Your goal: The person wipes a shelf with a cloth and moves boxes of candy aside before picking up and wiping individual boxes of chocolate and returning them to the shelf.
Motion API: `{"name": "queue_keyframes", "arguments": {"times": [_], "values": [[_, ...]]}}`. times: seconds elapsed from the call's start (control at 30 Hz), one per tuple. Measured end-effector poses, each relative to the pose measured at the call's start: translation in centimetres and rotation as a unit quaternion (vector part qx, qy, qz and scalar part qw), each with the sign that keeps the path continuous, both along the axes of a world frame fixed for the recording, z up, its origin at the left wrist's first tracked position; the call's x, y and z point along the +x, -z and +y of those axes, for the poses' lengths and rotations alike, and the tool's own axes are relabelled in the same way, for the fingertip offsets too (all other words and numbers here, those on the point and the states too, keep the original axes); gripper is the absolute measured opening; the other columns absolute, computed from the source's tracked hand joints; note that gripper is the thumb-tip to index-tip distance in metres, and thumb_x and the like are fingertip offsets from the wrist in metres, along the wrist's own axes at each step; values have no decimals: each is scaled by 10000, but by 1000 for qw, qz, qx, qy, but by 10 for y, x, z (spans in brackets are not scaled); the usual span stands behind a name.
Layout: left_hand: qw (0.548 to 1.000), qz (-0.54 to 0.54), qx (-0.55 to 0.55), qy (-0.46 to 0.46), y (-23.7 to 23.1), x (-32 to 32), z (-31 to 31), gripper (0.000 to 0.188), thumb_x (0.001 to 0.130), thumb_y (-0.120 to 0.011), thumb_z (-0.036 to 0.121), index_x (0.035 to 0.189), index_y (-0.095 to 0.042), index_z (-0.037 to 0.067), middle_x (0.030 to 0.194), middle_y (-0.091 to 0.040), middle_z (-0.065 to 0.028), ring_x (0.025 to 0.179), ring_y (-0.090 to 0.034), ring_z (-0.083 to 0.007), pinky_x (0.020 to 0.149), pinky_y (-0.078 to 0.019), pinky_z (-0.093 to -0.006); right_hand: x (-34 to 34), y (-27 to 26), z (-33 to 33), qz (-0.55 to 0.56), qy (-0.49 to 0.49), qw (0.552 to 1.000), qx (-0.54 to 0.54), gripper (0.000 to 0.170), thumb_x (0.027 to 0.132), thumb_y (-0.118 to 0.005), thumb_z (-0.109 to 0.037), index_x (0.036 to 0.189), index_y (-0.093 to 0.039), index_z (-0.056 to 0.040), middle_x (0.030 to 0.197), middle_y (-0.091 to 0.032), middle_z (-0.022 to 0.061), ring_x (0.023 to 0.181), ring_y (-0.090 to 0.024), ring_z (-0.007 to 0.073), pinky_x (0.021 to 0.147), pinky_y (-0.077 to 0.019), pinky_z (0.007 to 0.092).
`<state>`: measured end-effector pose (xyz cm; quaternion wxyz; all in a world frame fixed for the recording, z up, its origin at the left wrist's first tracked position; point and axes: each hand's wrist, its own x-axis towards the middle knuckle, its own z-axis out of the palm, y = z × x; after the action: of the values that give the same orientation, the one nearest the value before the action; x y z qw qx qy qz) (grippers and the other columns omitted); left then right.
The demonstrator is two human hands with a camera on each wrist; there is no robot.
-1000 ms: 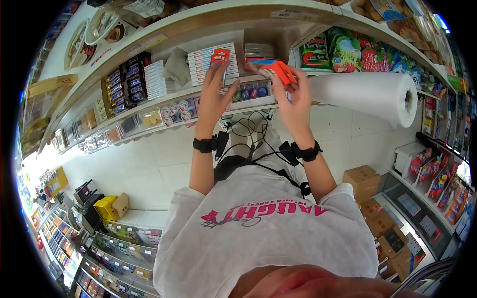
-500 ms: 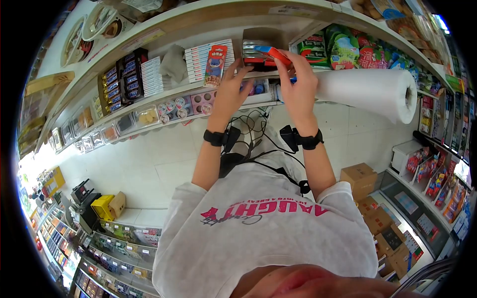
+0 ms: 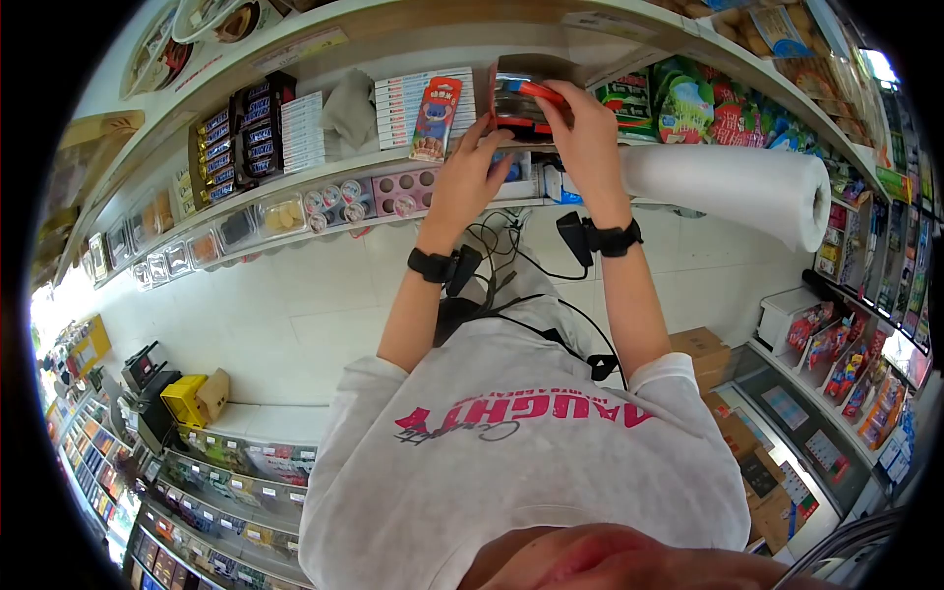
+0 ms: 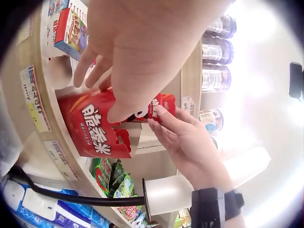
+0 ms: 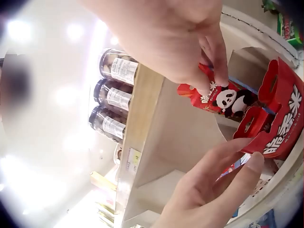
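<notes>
While both hands work at a white shelf (image 3: 354, 165), the step in hand appears to be fitting a packet into the red display box (image 4: 76, 128) that sits on it. At the box's near-left corner the left hand (image 3: 464, 185) sets its thumb on the front face and its index finger by the end wall, pinching the corner, the other fingers spread; how firmly, I cannot tell. Above the box's open mouth, the right hand (image 3: 588, 147) pinches the red packet (image 5: 228, 102), a panda on its face, between thumb and fingertips. The packet is tilted; whether its far end has entered the box is hard to tell. The next move probably calls for lining it up with the opening and lowering it, the left hand keeping the box steady.

Right of the box, near the right wrist, a big white roll (image 3: 723, 187) limits elbow room; bagged snacks (image 3: 680, 103) crowd that side too. Left of the box is a stack of white packs (image 3: 391, 110), with a small red carton (image 3: 436, 120) standing before it, near the left fingers and probably easy to knock over
</notes>
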<state>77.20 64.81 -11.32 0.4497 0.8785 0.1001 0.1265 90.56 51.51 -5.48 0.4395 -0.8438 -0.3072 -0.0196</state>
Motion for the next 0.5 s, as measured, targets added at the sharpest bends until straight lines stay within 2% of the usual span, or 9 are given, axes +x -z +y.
{"name": "queue_keyframes", "arguments": {"times": [0.07, 0.13, 0.17, 0.23, 0.33, 0.43, 0.5], "values": [[1000, 1, -4, 2, 2, 1, 1, 345, 948, -702, 174, 1283, -648, 115, 1475, -524, -264, 1278, -569, -473, 1029, -500, -476, 9, 6, 6, -2, -21, 999, -30, 207, 927, -718, -108, 1120, -702, -35, 990, -729, 189, 868, -698, 396, 737, -559, 430], [1000, 7, -10, 5, 3, 2, 2, 342, 950, -698, 174, 1283, -649, 112, 1476, -526, -265, 1281, -569, -471, 1032, -498, -476, 17, 10, 12, -28, -40, 997, -53, 227, 927, -738, -123, 1129, -708, -25, 947, -735, 197, 791, -701, 370, 709, -559, 390], [1000, -8, 3, 3, 6, 3, 3, 336, 945, -700, 177, 1272, -648, 122, 1472, -534, -246, 1234, -595, -464, 994, -518, -479, 21, 12, 14, -42, -48, 996, -65, 237, 926, -748, -131, 1133, -712, -20, 925, -738, 201, 752, -703, 357, 696, -559, 370], [999, -40, 28, -3, 11, 5, 4, 324, 935, -703, 181, 1251, -646, 142, 1463, -550, -209, 1140, -647, -449, 918, -559, -487, 26, 17, 18, -28, -72, 995, -57, 244, 922, -746, -130, 1139, -711, -25, 944, -737, 206, 768, -696, 379, 696, -556, 383], [999, -24, 26, -3, 7, 6, 4, 322, 942, -698, 183, 1255, -646, 132, 1471, -553, -210, 1130, -653, -448, 916, -560, -487, 37, 34, 23, -46, -92, 994, -46, 249, 915, -741, -116, 1146, -709, -28, 949, -736, 209, 789, -695, 399, 699, -555, 402], [1000, 19, -15, 4, 2, 7, 6, 351, 952, -693, 173, 1295, -651, 112, 1492, -530, -260, 1284, -582, -454, 1028, -503, -461, 40, 40, 22, -29, -93, 992, -80, 254, 907, -735, -88, 1152, -705, -28, 936, -736, 208, 836, -700, 415, 732, -567, 423], [1000, 16, -13, 4, 3, 8, 6, 346, 955, -690, 171, 1292, -648, 107, 1495, -529, -259, 1279, -587, -453, 1025, -503, -460, 41, 38, 23, 8, -82, 992, -96, 251, 904, -736, -86, 1149, -708, -33, 937, -736, 213, 866, -701, 422, 754, -574, 429]]}}
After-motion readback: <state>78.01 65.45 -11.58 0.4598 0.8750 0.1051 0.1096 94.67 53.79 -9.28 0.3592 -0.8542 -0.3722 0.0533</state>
